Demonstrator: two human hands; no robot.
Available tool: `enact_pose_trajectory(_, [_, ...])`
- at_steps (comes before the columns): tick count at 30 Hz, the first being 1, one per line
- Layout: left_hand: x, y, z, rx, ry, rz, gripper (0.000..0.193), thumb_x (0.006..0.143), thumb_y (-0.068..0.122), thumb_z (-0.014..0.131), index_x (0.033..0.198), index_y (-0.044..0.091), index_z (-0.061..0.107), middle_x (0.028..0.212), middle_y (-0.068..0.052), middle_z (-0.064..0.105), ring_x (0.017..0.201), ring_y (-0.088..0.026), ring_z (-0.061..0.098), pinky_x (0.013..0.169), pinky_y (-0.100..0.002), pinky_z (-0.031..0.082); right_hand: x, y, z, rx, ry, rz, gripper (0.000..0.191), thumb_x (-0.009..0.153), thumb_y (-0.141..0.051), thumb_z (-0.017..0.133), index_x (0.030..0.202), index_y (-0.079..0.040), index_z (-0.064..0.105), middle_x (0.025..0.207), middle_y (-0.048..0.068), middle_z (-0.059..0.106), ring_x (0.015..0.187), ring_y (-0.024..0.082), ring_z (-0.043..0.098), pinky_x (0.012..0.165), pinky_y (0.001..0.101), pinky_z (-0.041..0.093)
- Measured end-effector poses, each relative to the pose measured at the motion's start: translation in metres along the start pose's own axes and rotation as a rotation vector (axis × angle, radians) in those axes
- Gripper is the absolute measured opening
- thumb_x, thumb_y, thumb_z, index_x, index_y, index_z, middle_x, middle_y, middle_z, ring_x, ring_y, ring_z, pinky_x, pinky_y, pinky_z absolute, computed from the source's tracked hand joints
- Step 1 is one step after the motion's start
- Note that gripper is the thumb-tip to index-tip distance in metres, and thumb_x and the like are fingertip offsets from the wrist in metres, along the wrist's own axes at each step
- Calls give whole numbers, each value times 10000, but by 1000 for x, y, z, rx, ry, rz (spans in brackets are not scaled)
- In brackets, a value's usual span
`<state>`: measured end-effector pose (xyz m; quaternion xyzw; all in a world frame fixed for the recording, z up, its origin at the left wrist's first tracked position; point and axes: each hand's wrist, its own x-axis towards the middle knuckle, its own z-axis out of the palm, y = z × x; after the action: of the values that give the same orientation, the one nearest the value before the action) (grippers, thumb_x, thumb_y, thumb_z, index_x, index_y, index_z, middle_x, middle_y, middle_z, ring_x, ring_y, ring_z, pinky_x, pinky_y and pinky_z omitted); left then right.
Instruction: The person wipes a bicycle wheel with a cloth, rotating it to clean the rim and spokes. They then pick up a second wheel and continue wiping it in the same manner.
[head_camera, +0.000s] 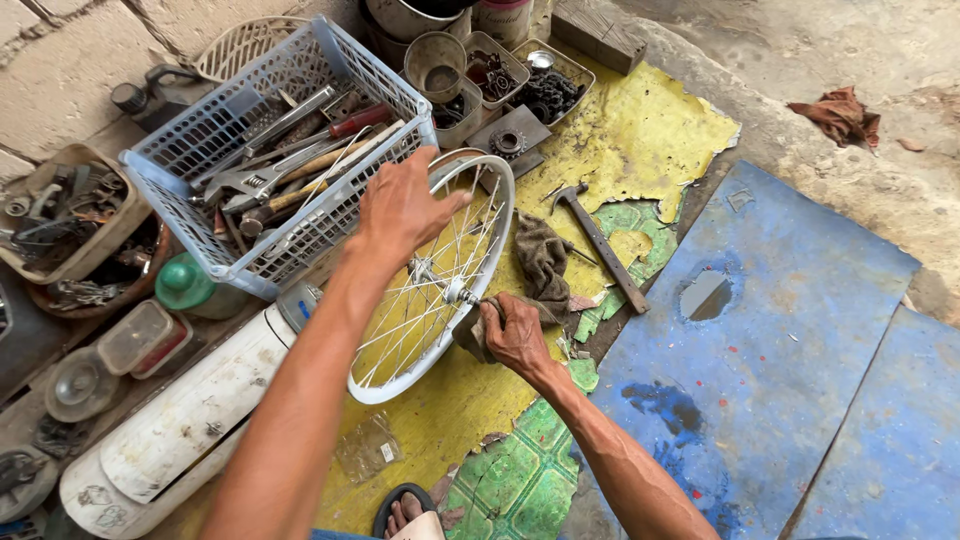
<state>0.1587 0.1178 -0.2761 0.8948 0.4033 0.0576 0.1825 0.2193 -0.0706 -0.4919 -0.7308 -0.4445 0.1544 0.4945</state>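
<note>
A small spoked bicycle wheel (432, 285) is standing tilted on its edge at the centre of the frame, its lower rim resting on the yellow sheet (640, 130) that covers the floor. The left hand (400, 208) is reaching over the top of the rim, fingers curled down on it and steadying it. The right hand (515, 335) is closing around a dark rag (540, 265) and pressing it against the hub (455, 292) in the middle of the spokes.

The wheel is looking light and stiff, likely easy to tip or spin with one hand. The thin spokes are probably the weak part and would bend under a squeeze, so the rim is the safer place to grip, with the axle ends as a second hold. The hub may be greasy and slippery; the soft rag is giving the fingers purchase there.

A hammer (600, 243) is lying right of centre, just beyond the rag. A white plastic basket (180, 165) of tools is sitting in the upper left, touching or nearly touching the wheel. Blue boards (800, 330) are covering the right side.
</note>
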Motion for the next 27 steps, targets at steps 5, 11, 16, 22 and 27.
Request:
enact_pose_trajectory(5, [-47,-30,2,-39,118,139,710,925,334,673,1528,75,405,1027,-208,691,761,-319,684,642,-476,579,5,4,2,45,11,56,267,979,-181,616,827,36,585,721,243,635,609,303,628,567,457,467])
enact_pose_trajectory(11, [-70,-63,15,-91,188,107,563,1053,260,544,1577,131,383,898,-126,702,581,-224,653,498,-391,604,2,12,13,96,27,50,287,988,-218,634,843,29,608,709,181,639,588,243,601,538,414,477])
enact_pose_trajectory(16, [-55,-86,8,-145,245,167,590,1039,254,584,1583,113,405,976,-178,756,700,-247,730,662,-399,615,-2,21,20,357,38,416,294,1023,-279,521,941,-29,650,759,107,647,662,210,609,591,361,534])
enact_pose_trajectory(22, [-53,-98,5,-120,287,162,581,1018,236,635,1554,89,465,1063,-221,747,869,-356,741,838,-453,576,27,30,15,254,10,4,290,1031,-221,533,1196,-54,703,1014,82,681,918,206,667,838,348,545])
enact_pose_trajectory(27, [-47,-97,6,-129,335,255,576,1025,241,640,1548,73,464,1149,-242,733,914,-352,751,871,-438,579,61,23,14,148,-212,-21,309,1025,-211,550,1218,-66,743,978,110,678,900,229,663,826,355,523])
